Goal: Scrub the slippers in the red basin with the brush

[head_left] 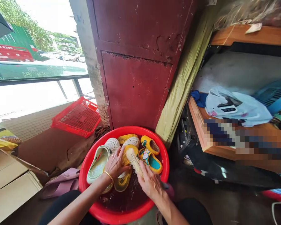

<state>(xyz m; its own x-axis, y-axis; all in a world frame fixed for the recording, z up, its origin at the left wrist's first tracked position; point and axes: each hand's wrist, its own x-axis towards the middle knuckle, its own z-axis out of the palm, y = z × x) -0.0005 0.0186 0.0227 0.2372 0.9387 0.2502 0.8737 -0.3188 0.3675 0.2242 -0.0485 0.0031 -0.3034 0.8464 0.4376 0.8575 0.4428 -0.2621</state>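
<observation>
A red basin (162, 187) with water in its bottom stands between my knees. My left hand (115, 164), a gold bangle on its wrist, is closed on a yellow shoe (126, 158) inside it. My right hand (151, 182) grips a scrubbing brush (136, 163), its pale bristles lying against the yellow shoe. To the left leans a pale green clog (97, 167). White-and-yellow shoes (132, 141) lie behind my left hand, partly covered. On the right rest two small yellow clogs (152, 146) with cartoon figures. Another yellow sole (123, 182) shows below my left hand.
A red plastic crate (78, 117) lies beyond the basin at left, near cardboard (9, 187) and pink slippers (62, 182). A dark red metal door (135, 87) rises behind. At right, a wooden shelf (199, 128) holds a plastic bag (236, 106).
</observation>
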